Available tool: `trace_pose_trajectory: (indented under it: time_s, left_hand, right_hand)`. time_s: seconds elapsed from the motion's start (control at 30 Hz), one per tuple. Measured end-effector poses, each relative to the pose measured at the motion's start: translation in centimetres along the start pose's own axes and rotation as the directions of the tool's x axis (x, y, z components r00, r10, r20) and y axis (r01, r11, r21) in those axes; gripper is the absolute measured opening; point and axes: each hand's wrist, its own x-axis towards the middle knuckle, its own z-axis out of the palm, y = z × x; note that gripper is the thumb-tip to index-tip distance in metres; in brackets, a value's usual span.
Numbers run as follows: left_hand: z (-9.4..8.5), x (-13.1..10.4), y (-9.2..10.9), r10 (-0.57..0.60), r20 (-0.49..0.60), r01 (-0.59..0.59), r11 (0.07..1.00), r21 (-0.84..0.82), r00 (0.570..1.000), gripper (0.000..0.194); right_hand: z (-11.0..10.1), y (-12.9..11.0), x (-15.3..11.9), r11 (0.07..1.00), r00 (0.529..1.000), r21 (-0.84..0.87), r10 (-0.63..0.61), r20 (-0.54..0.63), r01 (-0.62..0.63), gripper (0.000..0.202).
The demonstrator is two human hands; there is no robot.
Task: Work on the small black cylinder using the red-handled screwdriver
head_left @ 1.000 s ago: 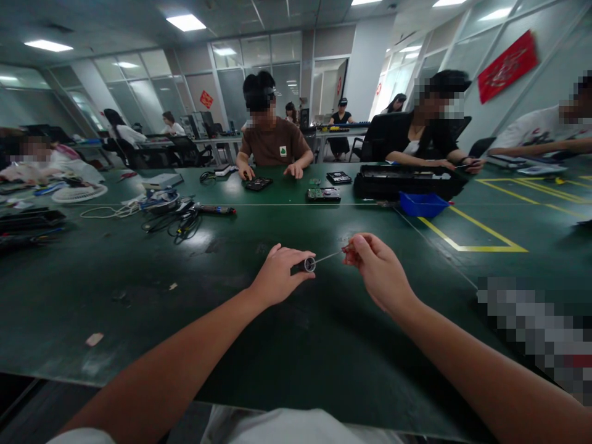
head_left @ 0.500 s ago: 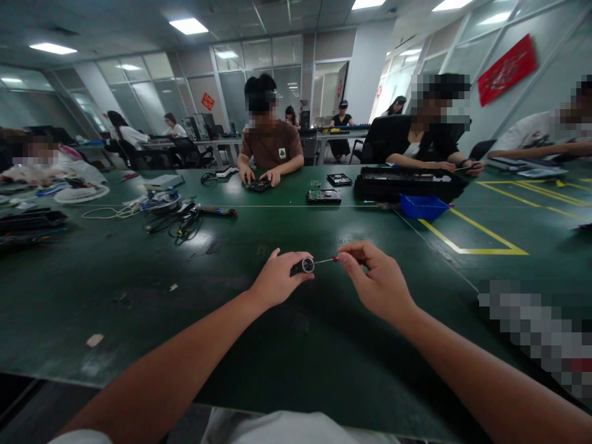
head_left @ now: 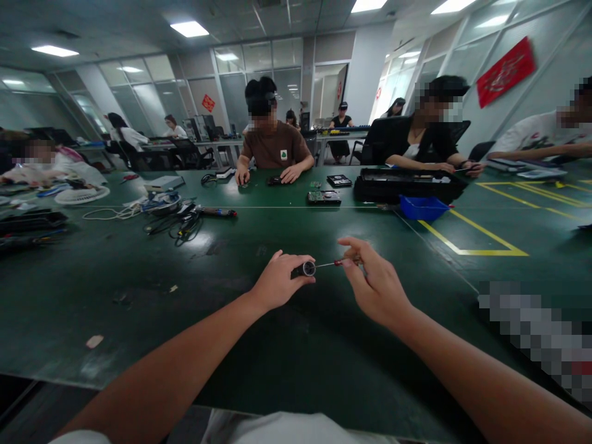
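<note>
My left hand is closed round a small dark cylindrical part with a pale ring at its end, which faces me and to the right. My right hand grips the red handle of a thin screwdriver between thumb and fingers, its index finger raised. The metal shaft runs leftward to the cylindrical part; whether its tip is inside or only touching it I cannot tell. Both hands are above the green table.
A tangle of cables lies to the left. Hard drives, a black housing and a blue tray sit across the table. A co-worker sits opposite, hands on the table. Yellow tape marks the right side.
My right index finger has lifted off the screwdriver handle and the other fingers have shifted round it. My left hand has barely moved. The co-worker opposite has moved their hands apart.
</note>
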Motion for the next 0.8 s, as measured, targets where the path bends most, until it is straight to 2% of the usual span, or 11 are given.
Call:
trace_pose_trajectory:
  time_s: [0.13,0.2,0.27,0.33,0.43,0.53,0.57,0.63,0.7,0.8]
  left_hand:
    - [0.1,0.0,-0.1,0.01,0.021,-0.01,1.0,0.001,1.0,0.038]
    - [0.2,0.0,-0.1,0.013,0.016,-0.013,1.0,-0.004,1.0,0.039]
    - [0.1,0.0,-0.1,0.008,0.005,-0.007,1.0,-0.003,1.0,0.039]
    - [0.0,0.0,0.0,0.0,-0.005,0.0,1.0,0.004,1.0,0.039]
    - [-0.3,0.0,0.2,0.04,-0.008,-0.04,0.999,0.025,0.999,0.038]
    - [-0.4,0.1,0.3,0.086,-0.033,-0.085,0.995,0.043,0.996,0.038]
    - [-0.4,0.1,0.3,0.083,-0.038,-0.082,0.996,0.045,0.996,0.038]
    - [-0.3,0.1,0.2,0.062,-0.035,-0.061,0.997,0.045,0.997,0.039]
    - [-0.2,0.0,0.2,0.047,-0.023,-0.046,0.998,0.042,0.999,0.039]
    - [-0.2,0.0,0.2,0.036,-0.025,-0.035,0.999,0.033,0.999,0.04]
  right_hand:
    - [-0.2,-0.2,0.0,1.0,0.998,-0.02,-0.008,0.069,0.009,0.026]
    - [0.0,-0.3,0.0,1.0,0.998,0.006,-0.004,0.057,0.004,0.026]
    - [0.3,-0.2,-0.1,0.996,1.0,0.086,0.026,0.015,-0.027,0.028]
    - [0.6,0.1,-0.1,0.97,0.993,0.217,0.117,-0.009,-0.113,0.027]
    - [1.0,1.0,0.4,0.821,0.95,0.491,0.307,0.053,-0.293,0.021]
    - [1.1,1.9,1.0,0.571,0.879,0.729,0.469,0.088,-0.378,0.024]
    - [1.0,2.1,1.1,0.546,0.867,0.748,0.492,0.077,-0.377,0.023]
    - [1.0,2.3,1.2,0.579,0.873,0.737,0.487,0.03,-0.349,0.023]
    - [1.0,2.2,1.0,0.67,0.9,0.674,0.436,-0.02,-0.309,0.023]
    - [1.1,1.7,0.7,0.778,0.933,0.561,0.358,-0.027,-0.283,0.023]
